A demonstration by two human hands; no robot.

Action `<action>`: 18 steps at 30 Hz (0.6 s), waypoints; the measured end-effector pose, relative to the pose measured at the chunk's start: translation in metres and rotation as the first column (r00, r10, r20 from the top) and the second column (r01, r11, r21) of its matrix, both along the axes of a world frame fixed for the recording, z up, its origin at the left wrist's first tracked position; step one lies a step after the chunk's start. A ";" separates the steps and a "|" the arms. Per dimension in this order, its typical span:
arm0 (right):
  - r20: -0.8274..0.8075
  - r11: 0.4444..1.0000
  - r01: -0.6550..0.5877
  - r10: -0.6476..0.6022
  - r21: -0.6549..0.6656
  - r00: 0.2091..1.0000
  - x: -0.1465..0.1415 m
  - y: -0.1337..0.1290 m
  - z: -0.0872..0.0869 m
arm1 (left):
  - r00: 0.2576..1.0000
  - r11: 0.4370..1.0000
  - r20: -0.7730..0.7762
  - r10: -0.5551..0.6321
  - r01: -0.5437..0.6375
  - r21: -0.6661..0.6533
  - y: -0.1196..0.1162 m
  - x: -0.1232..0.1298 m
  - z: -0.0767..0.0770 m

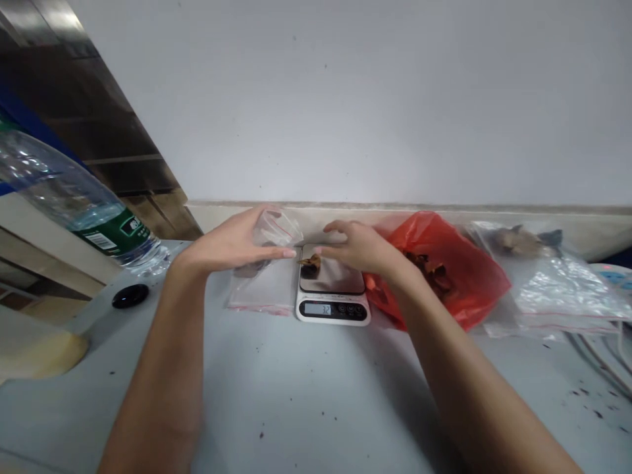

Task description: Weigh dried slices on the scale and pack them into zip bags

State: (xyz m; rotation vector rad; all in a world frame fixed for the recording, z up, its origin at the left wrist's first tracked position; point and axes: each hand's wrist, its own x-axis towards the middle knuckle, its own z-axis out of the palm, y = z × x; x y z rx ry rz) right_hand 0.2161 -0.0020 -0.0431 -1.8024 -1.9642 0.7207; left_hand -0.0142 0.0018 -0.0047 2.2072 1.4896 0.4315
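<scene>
My left hand [237, 240] has its fingers at the raised mouth of a clear zip bag [264, 289], with the thumb stretched out in front. The bag lies left of a small digital scale [333, 309], whose display shows digits like 32; a decimal point is hard to make out. On the scale's plate rests a brown, curled dried piece [311, 265]. Over the plate reaches my right hand [360, 247], thumb and index finger apart, the thumb tip close to the dried piece. Whether it touches cannot be told. Beside the scale, a red plastic bag [474, 283] gapes around dark dried pieces [434, 273].
More clear zip bags [557, 283] lie at the right, one with a greyish lump. Cables [600, 355] run along the right edge. A large plastic bottle [93, 204] and a black round object [130, 296] are at the left. A wall [370, 99] rises behind the table [276, 408].
</scene>
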 end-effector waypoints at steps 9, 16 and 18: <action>0.037 0.981 -0.172 0.176 -0.084 0.984 -0.009 0.001 -0.003 | 0.975 0.987 -0.201 -0.099 0.071 -0.141 0.006 0.006 -0.009; -0.350 0.965 -0.212 0.254 0.154 0.902 0.033 -0.014 0.029 | 0.976 0.973 -0.058 -0.209 0.202 -0.115 -0.002 0.033 -0.011; -0.425 0.950 -0.218 0.296 0.224 0.855 0.040 -0.022 0.038 | 0.967 0.964 0.040 -0.252 0.255 -0.076 -0.006 0.040 -0.007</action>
